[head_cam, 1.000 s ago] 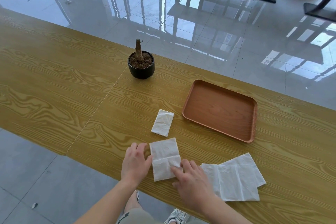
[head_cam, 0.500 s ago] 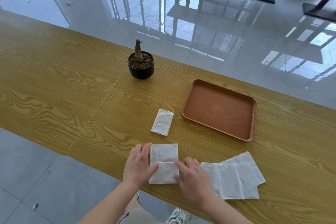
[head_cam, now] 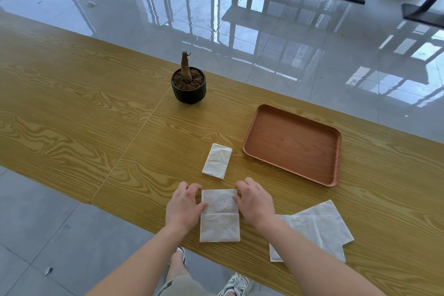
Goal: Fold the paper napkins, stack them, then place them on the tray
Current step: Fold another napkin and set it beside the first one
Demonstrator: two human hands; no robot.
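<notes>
From the head view we see the napkin being folded (head_cam: 219, 215) lying at the table's (head_cam: 72, 113) near edge, its long axis running from us toward the far edge, a crease across its middle. Our left hand (head_cam: 183, 206) and right hand (head_cam: 255, 204) rest half-curled on its two long sides, thumbs on the paper, gripping nothing. A folded napkin (head_cam: 217, 161) lies just beyond, tilted slightly right. The tray (head_cam: 293, 144) sits toward the far-right edge, bare wood between. Unfolded napkins (head_cam: 317, 228) overlap near the right forearm. A potted plant (head_cam: 189, 84) stands near the far edge.
</notes>
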